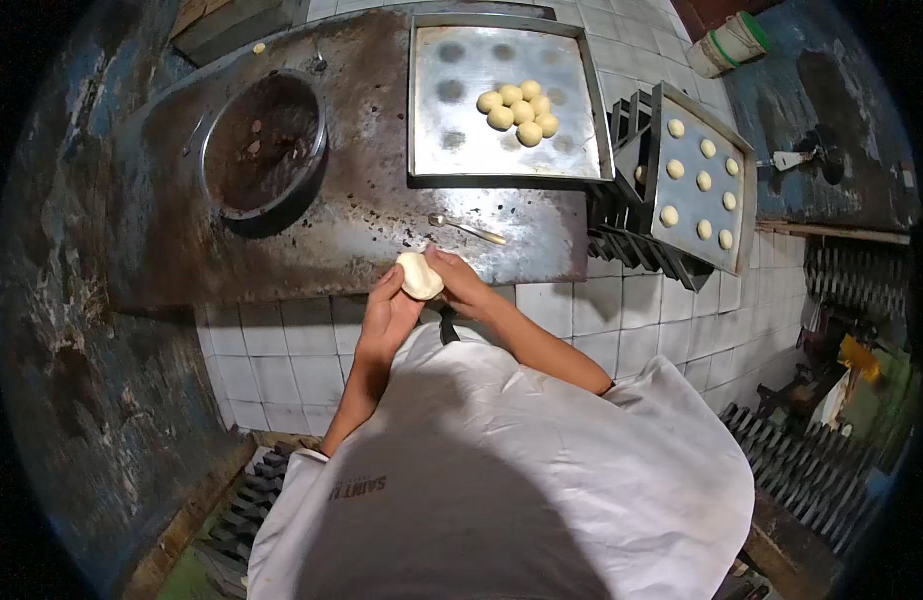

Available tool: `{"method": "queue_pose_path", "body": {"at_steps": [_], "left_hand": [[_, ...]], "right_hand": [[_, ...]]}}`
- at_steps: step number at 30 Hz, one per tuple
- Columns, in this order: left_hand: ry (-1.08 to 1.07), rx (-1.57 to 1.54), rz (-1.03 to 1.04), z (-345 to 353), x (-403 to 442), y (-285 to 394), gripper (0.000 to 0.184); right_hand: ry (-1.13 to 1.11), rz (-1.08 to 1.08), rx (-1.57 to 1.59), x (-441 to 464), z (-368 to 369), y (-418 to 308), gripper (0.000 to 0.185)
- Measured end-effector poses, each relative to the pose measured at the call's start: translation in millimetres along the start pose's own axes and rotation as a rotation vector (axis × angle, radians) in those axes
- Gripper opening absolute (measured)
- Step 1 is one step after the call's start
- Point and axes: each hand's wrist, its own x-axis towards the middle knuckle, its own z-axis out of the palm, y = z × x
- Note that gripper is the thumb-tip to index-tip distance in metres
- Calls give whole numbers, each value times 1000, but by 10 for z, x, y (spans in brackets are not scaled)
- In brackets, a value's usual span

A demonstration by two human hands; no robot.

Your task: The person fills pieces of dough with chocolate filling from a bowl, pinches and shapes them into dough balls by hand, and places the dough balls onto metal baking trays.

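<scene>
A flattened piece of pale dough (418, 276) is held between my two hands in front of my chest, by the near edge of the table. My left hand (383, 312) grips its left side, thumb along the edge. On the other side my right hand (455, 281) has its fingers against the dough. Just beyond lies a small spoon (468, 230) with a light handle. To the left stands a round metal bowl (321, 137) with dark brown filling inside. A large metal tray (471, 160) holds several round dough balls (522, 111) grouped together.
On the right, a rack (621, 225) carries a tilted tray (688, 152) with spaced dough balls. Dark crumbs (366, 215) are scattered over the worn metal table (366, 90). A white bucket (729, 45) with green bands stands at the far right.
</scene>
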Motion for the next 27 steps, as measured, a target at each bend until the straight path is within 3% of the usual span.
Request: {"method": "queue_pose_path", "body": {"at_steps": [1, 3, 5, 7, 9, 10, 12, 13, 15, 16, 17, 19, 20, 21, 23, 27], "left_hand": [[6, -66, 3, 15, -45, 71, 45], [-37, -162, 20, -49, -37, 241, 47], [-30, -267, 138, -326, -8, 418, 36], [70, -198, 202, -690, 83, 560, 29], [310, -104, 197, -920, 106, 764, 24], [345, -115, 264, -827, 29, 922, 22], [428, -162, 301, -942, -39, 1259, 21], [506, -187, 313, -1033, -66, 1394, 21], [524, -223, 315, -1232, -107, 1671, 24], [492, -243, 341, -1293, -113, 1805, 25], [458, -261, 361, -1355, -102, 1939, 27], [458, -285, 370, -1367, -78, 2218, 28], [459, -295, 388, -1383, -56, 2342, 28], [461, -308, 380, -1429, -31, 2442, 28], [459, -360, 389, -1537, -19, 2607, 28], [481, -419, 436, -1858, -86, 2761, 27]], "right_hand": [[-2, 15, -6, 89, -142, -3, 48], [134, -161, -547, 352, -473, -55, 41], [585, -615, -1596, 449, -612, -215, 29], [536, -759, -1927, 520, -717, -365, 27], [492, -856, -2137, 746, -1104, -269, 28], [457, -869, -2154, 708, -1011, -306, 28], [367, -486, -2026, 600, -591, -481, 22], [346, -486, -2048, 592, -239, -621, 22], [293, -327, -1789, 560, 599, -837, 19], [210, -598, -1833, 681, 938, -914, 17], [135, -653, -1892, 864, 1321, -1034, 15], [142, -655, -2045, 1376, 1932, -1080, 12], [129, -712, -2076, 1697, 2133, -1036, 16], [113, -633, -2177, 1987, 2333, -1006, 22], [46, -703, -2222, 2555, 2496, -864, 24], [53, -624, -2296, 3204, 2568, -628, 26]]}}
